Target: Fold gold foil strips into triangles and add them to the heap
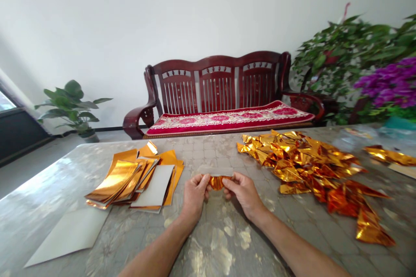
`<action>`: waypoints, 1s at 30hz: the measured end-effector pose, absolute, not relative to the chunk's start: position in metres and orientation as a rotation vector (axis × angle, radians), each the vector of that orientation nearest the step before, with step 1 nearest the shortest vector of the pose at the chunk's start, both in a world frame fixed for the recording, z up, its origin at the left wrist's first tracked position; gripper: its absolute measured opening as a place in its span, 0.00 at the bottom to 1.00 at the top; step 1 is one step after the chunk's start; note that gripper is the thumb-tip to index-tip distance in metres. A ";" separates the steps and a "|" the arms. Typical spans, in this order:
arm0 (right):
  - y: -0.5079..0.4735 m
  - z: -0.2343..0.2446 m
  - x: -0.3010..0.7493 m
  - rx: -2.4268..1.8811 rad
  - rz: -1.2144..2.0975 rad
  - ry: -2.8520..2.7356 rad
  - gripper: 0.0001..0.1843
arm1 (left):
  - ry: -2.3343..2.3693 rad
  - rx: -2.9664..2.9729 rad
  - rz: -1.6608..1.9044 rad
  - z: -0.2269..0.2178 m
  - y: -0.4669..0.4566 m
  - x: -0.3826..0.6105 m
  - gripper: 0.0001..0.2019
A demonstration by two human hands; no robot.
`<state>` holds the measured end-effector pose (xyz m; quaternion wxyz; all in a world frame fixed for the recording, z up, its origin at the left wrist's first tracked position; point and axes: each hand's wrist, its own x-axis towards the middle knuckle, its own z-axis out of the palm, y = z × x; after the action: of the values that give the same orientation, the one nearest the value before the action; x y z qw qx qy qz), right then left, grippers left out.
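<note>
Between my two hands, just above the table, is a sheet of gold foil paper point(216, 182), bent so that its shiny side bulges toward me and a pale edge shows behind. My left hand point(196, 191) pinches its left end between thumb and fingers. At the right end, my right hand point(241, 190) grips it the same way. Left of my hands lies a loose stack of flat gold foil sheets point(121, 177), some with the pale back up. A heap of folded gold foil pieces point(292, 156) spreads to the right.
A single pale sheet point(69, 236) lies at the front left of the patterned table point(211, 242). Clear plastic point(352, 136) and more foil point(390, 155) are at the far right. Beyond stand a wooden bench point(216, 82), a potted plant point(74, 108) and purple flowers point(390, 82).
</note>
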<state>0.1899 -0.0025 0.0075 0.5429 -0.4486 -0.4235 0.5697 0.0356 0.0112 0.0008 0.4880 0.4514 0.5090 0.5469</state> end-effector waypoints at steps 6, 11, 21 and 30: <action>-0.001 0.006 0.195 -1.145 1.333 -0.976 0.20 | 1.142 1.129 1.275 -0.002 0.011 0.037 0.20; 0.003 0.011 0.197 -1.094 1.324 -1.074 0.16 | 1.189 1.169 1.256 -0.001 0.011 0.035 0.18; 0.016 0.011 0.211 -1.129 1.154 -1.386 0.13 | 1.142 1.227 1.224 -0.002 0.016 0.032 0.21; 0.028 -0.007 0.222 -1.396 0.831 -1.706 0.09 | 1.451 1.646 1.049 -0.008 0.031 0.018 0.09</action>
<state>0.2217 0.0282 -0.0074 0.3827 -0.5476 -0.6689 0.3259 0.0182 0.0311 -0.0078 0.3473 0.6347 0.5595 0.4044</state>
